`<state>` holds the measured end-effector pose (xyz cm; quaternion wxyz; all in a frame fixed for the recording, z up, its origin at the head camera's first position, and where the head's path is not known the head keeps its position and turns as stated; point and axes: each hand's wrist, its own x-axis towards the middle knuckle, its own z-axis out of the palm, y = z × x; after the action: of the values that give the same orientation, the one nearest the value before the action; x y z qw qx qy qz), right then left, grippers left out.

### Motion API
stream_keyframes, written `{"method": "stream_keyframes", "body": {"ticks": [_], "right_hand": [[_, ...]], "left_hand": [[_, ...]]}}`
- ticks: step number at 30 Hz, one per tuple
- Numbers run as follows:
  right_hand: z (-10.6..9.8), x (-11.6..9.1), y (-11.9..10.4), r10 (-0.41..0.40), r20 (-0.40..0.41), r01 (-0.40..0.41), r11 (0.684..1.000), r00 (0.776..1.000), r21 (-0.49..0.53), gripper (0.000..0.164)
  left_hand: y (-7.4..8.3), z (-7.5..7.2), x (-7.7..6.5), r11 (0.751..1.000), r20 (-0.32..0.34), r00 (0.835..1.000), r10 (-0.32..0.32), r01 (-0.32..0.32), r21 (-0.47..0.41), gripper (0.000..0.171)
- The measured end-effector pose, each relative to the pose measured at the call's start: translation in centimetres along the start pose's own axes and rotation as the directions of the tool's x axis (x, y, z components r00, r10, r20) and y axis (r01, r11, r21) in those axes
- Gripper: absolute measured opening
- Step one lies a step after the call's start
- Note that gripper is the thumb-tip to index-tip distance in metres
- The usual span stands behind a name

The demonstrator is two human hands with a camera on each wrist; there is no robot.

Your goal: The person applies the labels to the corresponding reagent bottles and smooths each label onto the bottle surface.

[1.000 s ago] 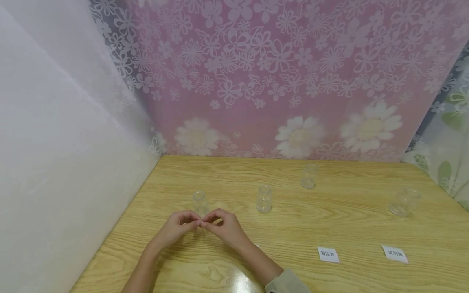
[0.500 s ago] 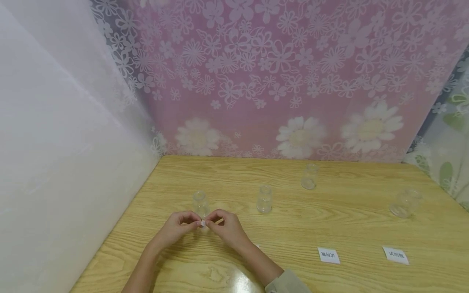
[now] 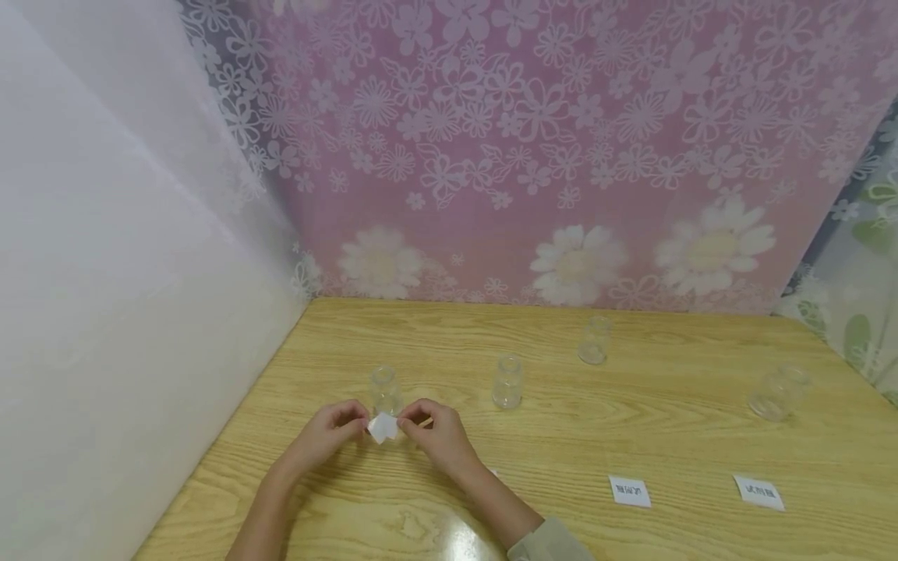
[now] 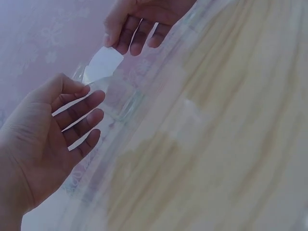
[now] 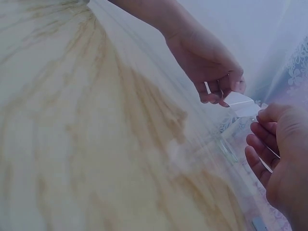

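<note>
A small white paper label (image 3: 382,427), seemingly creased or in two leaves, is stretched between my two hands above the table. The left hand (image 3: 321,436) pinches its left edge between thumb and index finger. At the opposite edge, the right hand (image 3: 440,440) pinches it the same way. Right behind the label stands a clear glass jar (image 3: 385,389), its lower part partly covered. In the left wrist view the label (image 4: 104,62) looks blank, and the other fingers of both hands are spread loosely. The right wrist view shows a fold across the label (image 5: 242,104).
More clear glass jars stand on the wooden table (image 3: 561,428): a middle jar (image 3: 507,386), a back jar (image 3: 594,343) and a right jar (image 3: 777,396). Two printed white labels lie in front, a nearer label (image 3: 630,492) and a right label (image 3: 759,492). A white wall (image 3: 175,312) borders the left.
My hands have moved slightly apart, the left one leftward. The white label, hidden between the fingertips before, is now spread out in view. The jars and printed labels stay put.
</note>
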<state>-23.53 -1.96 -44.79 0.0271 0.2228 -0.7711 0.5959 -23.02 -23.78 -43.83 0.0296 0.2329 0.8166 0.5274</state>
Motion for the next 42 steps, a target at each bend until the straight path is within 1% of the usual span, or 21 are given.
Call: {"method": "stream_keyframes", "body": {"ticks": [2,4,8,10,11,13,14,15,16,18,20,21,22,23,24,26,33,36,42], "right_hand": [[0.0,0.0,0.0,-0.001,-0.006,0.001,1.000,1.000,0.000,0.005],[0.0,0.0,0.0,0.001,-0.013,-0.001,1.000,1.000,-0.010,0.006],[-0.1,-0.1,-0.2,0.027,-0.041,-0.028,0.999,0.999,-0.020,0.006],[-0.2,0.0,-0.2,0.047,-0.067,-0.048,0.999,0.997,-0.018,0.007],[-0.2,0.0,-0.2,0.053,-0.080,-0.054,0.998,0.995,-0.015,0.008],[-0.3,0.0,-0.3,0.060,-0.104,-0.063,0.998,0.993,-0.018,0.009],[-0.3,0.1,-0.3,0.060,-0.113,-0.063,0.998,0.992,-0.021,0.008],[-0.3,0.1,-0.2,0.065,-0.115,-0.068,0.997,0.991,-0.020,0.008],[-0.3,0.1,-0.2,0.066,-0.117,-0.069,0.997,0.991,-0.022,0.008],[-0.3,0.1,-0.1,0.070,-0.115,-0.073,0.997,0.991,-0.022,0.008],[-0.2,0.2,0.0,0.070,-0.112,-0.073,0.997,0.991,-0.022,0.008],[-0.2,0.2,0.1,0.070,-0.111,-0.073,0.997,0.991,-0.022,0.008],[-0.2,0.2,0.1,0.069,-0.110,-0.072,0.997,0.991,-0.023,0.008],[-0.2,0.2,0.2,0.070,-0.108,-0.073,0.997,0.992,-0.023,0.009],[-0.2,0.2,0.2,0.070,-0.107,-0.073,0.997,0.992,-0.025,0.009],[-0.2,0.2,0.2,0.071,-0.106,-0.075,0.997,0.992,-0.027,0.009],[-0.2,0.2,0.4,0.077,-0.107,-0.081,0.996,0.991,-0.031,0.008],[-0.2,0.2,0.4,0.081,-0.111,-0.084,0.996,0.991,-0.026,0.009],[-0.2,0.2,0.5,0.088,-0.103,-0.088,0.996,0.991,0.003,0.009]], "left_hand": [[-0.2,-0.2,-0.2,1.000,-0.007,1.000,0.002,-0.002,-0.006,0.013],[-0.4,-0.4,-0.3,1.000,-0.025,1.000,0.004,-0.003,0.025,0.012],[-0.7,-0.9,-0.5,0.992,-0.070,0.997,-0.041,0.049,0.116,0.010],[-0.8,-1.1,-0.6,0.982,-0.090,0.993,-0.079,0.093,0.161,0.009],[-0.9,-1.2,-0.6,0.977,-0.096,0.992,-0.086,0.103,0.187,0.009],[-1.2,-1.4,-0.6,0.964,-0.103,0.992,-0.076,0.099,0.246,0.008],[-1.3,-1.5,-0.6,0.956,-0.106,0.993,-0.061,0.089,0.281,0.009],[-1.5,-1.6,-0.6,0.942,-0.115,0.993,-0.041,0.076,0.327,0.009],[-1.7,-1.6,-0.6,0.923,-0.123,0.992,-0.008,0.055,0.382,0.011],[-2.1,-1.7,-0.6,0.869,-0.149,0.988,0.040,0.039,0.494,0.013],[-2.3,-1.8,-0.7,0.808,-0.182,0.981,0.070,0.051,0.587,0.014],[-2.3,-1.9,-0.7,0.782,-0.195,0.978,0.076,0.063,0.620,0.014],[-2.4,-2.0,-0.8,0.762,-0.204,0.976,0.081,0.071,0.643,0.014],[-2.4,-2.0,-0.8,0.751,-0.211,0.974,0.080,0.081,0.655,0.014],[-2.5,-2.0,-0.8,0.747,-0.217,0.973,0.076,0.088,0.659,0.014],[-2.5,-2.1,-0.8,0.750,-0.219,0.973,0.072,0.092,0.655,0.014],[-3.0,-2.4,-0.6,0.778,-0.230,0.970,0.073,0.089,0.623,0.009],[-3.0,-2.5,-0.7,0.787,-0.236,0.970,0.065,0.096,0.610,0.006],[-2.9,-2.4,-0.7,0.805,-0.245,0.969,0.020,0.130,0.579,0.005]]}}
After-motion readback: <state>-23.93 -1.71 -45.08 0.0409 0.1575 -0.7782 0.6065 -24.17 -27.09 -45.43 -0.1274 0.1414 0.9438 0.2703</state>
